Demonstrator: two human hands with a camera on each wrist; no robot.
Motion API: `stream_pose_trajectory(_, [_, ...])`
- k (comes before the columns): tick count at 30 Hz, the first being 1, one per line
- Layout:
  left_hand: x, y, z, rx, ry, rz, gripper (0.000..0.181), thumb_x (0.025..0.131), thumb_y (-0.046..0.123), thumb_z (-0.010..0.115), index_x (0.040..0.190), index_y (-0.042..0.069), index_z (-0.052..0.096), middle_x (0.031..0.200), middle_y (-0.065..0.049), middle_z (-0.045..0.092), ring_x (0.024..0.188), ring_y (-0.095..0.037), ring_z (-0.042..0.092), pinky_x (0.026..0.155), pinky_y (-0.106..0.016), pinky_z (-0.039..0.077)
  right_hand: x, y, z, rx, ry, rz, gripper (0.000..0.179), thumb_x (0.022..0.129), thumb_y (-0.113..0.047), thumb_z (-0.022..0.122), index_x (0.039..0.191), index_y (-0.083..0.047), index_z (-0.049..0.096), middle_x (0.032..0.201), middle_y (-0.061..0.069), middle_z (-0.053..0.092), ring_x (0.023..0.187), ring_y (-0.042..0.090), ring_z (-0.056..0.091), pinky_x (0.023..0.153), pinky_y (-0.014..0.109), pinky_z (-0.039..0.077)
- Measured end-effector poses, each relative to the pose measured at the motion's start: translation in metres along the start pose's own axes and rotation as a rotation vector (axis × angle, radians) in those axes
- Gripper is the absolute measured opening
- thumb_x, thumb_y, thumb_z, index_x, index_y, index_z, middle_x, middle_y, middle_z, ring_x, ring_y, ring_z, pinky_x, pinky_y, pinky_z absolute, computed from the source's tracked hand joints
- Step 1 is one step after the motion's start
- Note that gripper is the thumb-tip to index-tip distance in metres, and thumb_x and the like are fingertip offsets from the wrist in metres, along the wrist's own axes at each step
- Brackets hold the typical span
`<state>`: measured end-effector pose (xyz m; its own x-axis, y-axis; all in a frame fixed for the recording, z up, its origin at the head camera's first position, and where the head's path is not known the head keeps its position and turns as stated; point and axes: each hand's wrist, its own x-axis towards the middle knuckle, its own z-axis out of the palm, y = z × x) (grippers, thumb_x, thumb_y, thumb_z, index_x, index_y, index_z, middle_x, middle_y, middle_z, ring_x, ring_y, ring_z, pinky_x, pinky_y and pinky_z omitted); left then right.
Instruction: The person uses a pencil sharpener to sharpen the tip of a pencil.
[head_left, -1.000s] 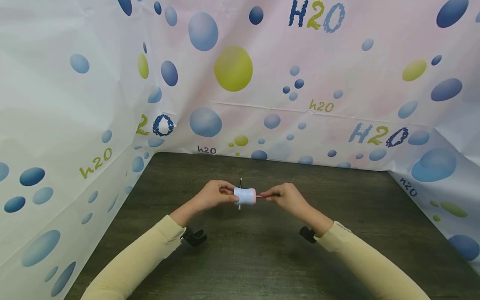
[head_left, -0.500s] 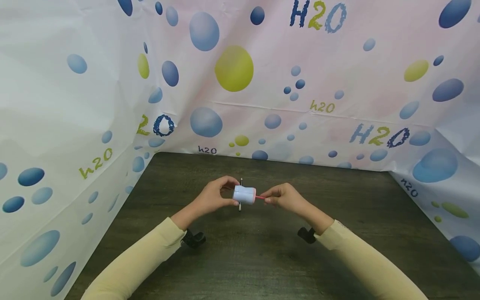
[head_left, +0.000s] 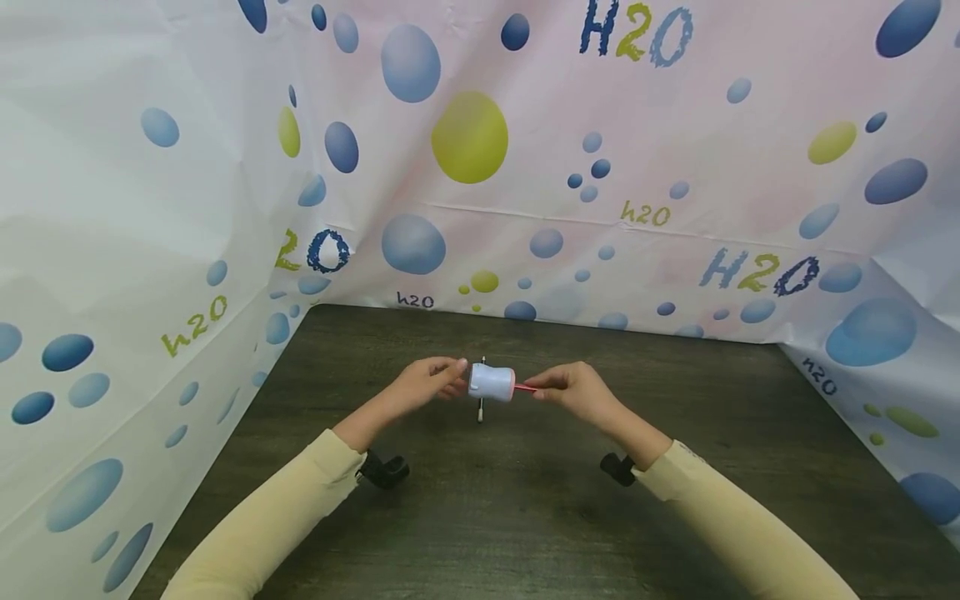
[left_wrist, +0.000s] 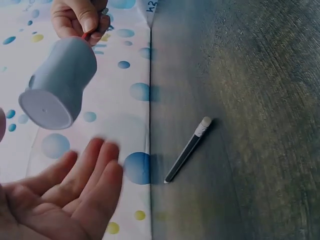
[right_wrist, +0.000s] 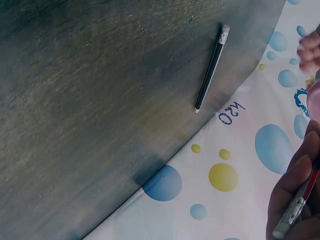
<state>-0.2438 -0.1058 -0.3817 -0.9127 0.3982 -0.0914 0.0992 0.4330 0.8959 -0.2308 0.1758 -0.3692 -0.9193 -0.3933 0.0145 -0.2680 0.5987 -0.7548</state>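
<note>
A light blue pencil sharpener (head_left: 491, 382), a waisted cylinder with a pink end, is held up over the table. Its flat base faces the left side. A red pencil (right_wrist: 307, 190) with a metal ferrule and eraser enters the pink end. My right hand (head_left: 581, 390) pinches this pencil, and the sharpener hangs on it. Close by the base, my left hand (head_left: 426, 383) has let its fingers loose; the left wrist view shows the palm and spread fingers (left_wrist: 92, 175) apart from the sharpener. Where the pencil tip sits is hidden inside.
Below the sharpener, a black pencil (left_wrist: 187, 152) with a white eraser lies on the dark wooden table (head_left: 495, 500). White sheets with printed bubbles (head_left: 468, 137) stand along the back and both sides. Black straps with cameras sit at both wrists.
My left hand first held the sharpener's left end, then opened around it, and now is off it. The sharpener has turned about its length and risen slightly; my right hand keeps its pinch.
</note>
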Motion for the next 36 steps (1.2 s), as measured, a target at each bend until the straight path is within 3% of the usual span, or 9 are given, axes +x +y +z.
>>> stream_pose_trajectory(4, [0.002,-0.005,0.0,-0.05,-0.087,-0.062,0.062,0.103,0.046,0.047,0.131,-0.008,0.057,0.112,-0.023,0.071,0.102,-0.035,0.071,0.092,-0.047,0.058,0.0,-0.001,0.001,-0.047,0.02,-0.039,0.02,0.092,-0.01,0.068,0.11,-0.006,0.076,0.11,0.015,0.075,0.098,0.025,0.072,0.078,0.037,0.061])
stream_pose_trajectory(9, [0.003,-0.003,0.003,-0.05,-0.095,-0.052,0.047,0.099,0.033,0.059,0.123,-0.007,0.064,0.107,-0.021,0.072,0.098,-0.033,0.072,0.088,-0.047,0.06,0.0,-0.003,0.003,-0.096,0.037,-0.108,0.019,0.091,-0.006,0.067,0.108,-0.004,0.076,0.107,0.016,0.076,0.097,0.027,0.073,0.075,0.032,0.061])
stream_pose_trajectory(14, [0.003,0.0,0.004,0.0,-0.052,0.019,0.044,0.094,0.02,0.068,0.128,-0.006,0.06,0.12,-0.023,0.068,0.105,-0.029,0.07,0.088,-0.042,0.06,0.001,-0.004,0.003,-0.125,0.046,-0.102,0.017,0.09,-0.006,0.068,0.105,-0.004,0.077,0.103,0.016,0.076,0.092,0.025,0.074,0.07,0.028,0.06])
stream_pose_trajectory(18, [0.003,0.0,0.009,0.041,0.014,0.092,0.048,0.086,0.015,0.077,0.128,-0.002,0.063,0.119,-0.02,0.07,0.106,-0.027,0.069,0.086,-0.036,0.06,0.003,-0.004,-0.001,-0.124,0.005,-0.077,0.018,0.091,-0.006,0.067,0.106,-0.003,0.077,0.102,0.017,0.076,0.091,0.025,0.073,0.068,0.027,0.057])
stream_pose_trajectory(26, [-0.003,-0.002,0.02,0.269,0.152,0.221,0.057,0.074,0.017,0.085,0.128,0.01,0.066,0.122,-0.011,0.071,0.11,-0.026,0.069,0.093,-0.045,0.057,0.009,-0.004,-0.008,-0.048,-0.132,-0.029,0.019,0.093,-0.005,0.065,0.106,0.003,0.075,0.098,0.02,0.076,0.078,0.025,0.069,0.069,0.039,0.058])
stream_pose_trajectory(30, [-0.006,-0.003,0.02,0.308,0.145,0.274,0.057,0.074,0.017,0.086,0.126,0.009,0.066,0.123,-0.01,0.07,0.11,-0.027,0.068,0.095,-0.046,0.056,0.007,0.0,-0.006,0.018,-0.162,0.0,0.02,0.093,-0.006,0.065,0.108,0.003,0.074,0.102,0.021,0.075,0.084,0.024,0.069,0.076,0.045,0.059])
stream_pose_trajectory(33, [-0.004,-0.001,0.018,0.319,0.115,0.299,0.056,0.075,0.014,0.086,0.126,0.009,0.062,0.125,-0.009,0.067,0.111,-0.026,0.065,0.098,-0.045,0.055,0.005,0.004,-0.005,0.039,-0.154,0.006,0.021,0.094,-0.009,0.064,0.111,0.0,0.074,0.112,0.023,0.072,0.098,0.028,0.071,0.085,0.046,0.06])
stream_pose_trajectory(36, [-0.002,0.0,0.016,0.294,0.068,0.319,0.066,0.077,0.011,0.085,0.134,0.008,0.053,0.131,-0.012,0.061,0.119,-0.028,0.061,0.101,-0.046,0.053,0.005,0.006,-0.004,0.035,-0.132,-0.011,0.022,0.095,-0.011,0.065,0.112,-0.002,0.074,0.115,0.021,0.072,0.104,0.028,0.07,0.086,0.043,0.06])
